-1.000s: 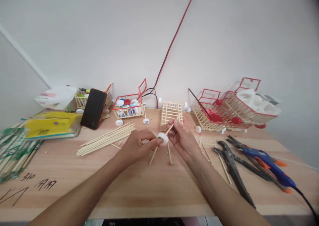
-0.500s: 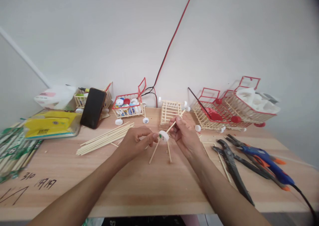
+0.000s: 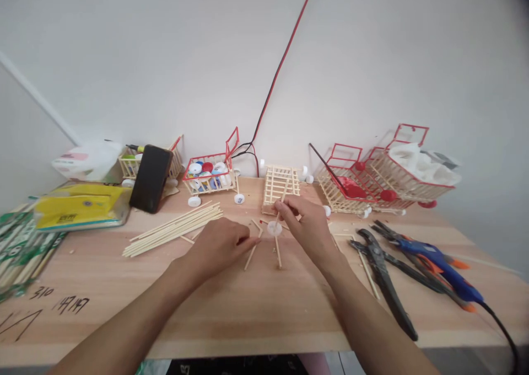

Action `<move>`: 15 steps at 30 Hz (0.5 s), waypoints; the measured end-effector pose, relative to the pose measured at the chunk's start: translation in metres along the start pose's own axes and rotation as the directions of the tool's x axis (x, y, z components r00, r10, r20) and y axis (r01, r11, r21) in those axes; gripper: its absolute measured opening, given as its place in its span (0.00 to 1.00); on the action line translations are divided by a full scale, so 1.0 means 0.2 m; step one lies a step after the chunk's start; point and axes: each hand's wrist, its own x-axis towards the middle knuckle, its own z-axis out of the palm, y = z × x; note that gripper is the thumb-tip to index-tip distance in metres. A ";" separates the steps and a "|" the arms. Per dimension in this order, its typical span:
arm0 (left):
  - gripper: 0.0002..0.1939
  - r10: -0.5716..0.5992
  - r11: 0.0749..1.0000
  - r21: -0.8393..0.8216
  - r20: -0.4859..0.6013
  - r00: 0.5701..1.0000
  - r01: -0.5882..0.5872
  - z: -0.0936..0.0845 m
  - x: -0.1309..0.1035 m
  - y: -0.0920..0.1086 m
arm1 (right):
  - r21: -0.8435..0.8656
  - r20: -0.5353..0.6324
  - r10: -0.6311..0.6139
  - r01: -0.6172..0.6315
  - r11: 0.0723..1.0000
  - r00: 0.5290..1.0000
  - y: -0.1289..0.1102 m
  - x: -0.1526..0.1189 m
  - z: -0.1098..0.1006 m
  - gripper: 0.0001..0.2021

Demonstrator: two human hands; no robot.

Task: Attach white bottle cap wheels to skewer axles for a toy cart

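Pinching a thin stick (image 3: 285, 189) in its grip, the right hand (image 3: 308, 223) holds it upright-leaning over a white cap (image 3: 274, 229) just below the frame's center, while the left hand (image 3: 223, 244) sits nearby, its grip seemingly released. The cap could tilt or come off if the stick twists or the left thumb bumps it; how firmly they join, I cannot tell.

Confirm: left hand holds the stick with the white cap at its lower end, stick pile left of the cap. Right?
Wrong hand: the right hand holds the stick, not the left hand. Head view shows it. White cap and stick pile are as you say.
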 end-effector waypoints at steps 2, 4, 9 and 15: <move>0.26 -0.009 0.997 0.082 0.080 0.997 0.002 0.01 -0.02 0.01 | -0.002 0.008 0.002 -0.002 1.000 1.000 0.02 0.00 0.01 0.16; 0.25 -0.024 0.993 0.120 0.138 0.990 0.008 0.02 -0.03 0.03 | -0.005 0.017 0.006 -0.006 1.000 1.000 0.03 0.00 0.01 0.16; 0.19 -0.047 0.992 0.126 0.226 0.973 0.018 0.02 -0.04 0.06 | -0.025 0.056 0.027 -0.025 0.999 0.998 0.05 0.00 0.02 0.16; 0.14 -0.003 1.000 0.018 0.222 0.975 -0.001 0.05 -0.03 0.07 | -0.043 0.093 0.040 -0.036 0.998 0.995 0.06 0.00 0.03 0.16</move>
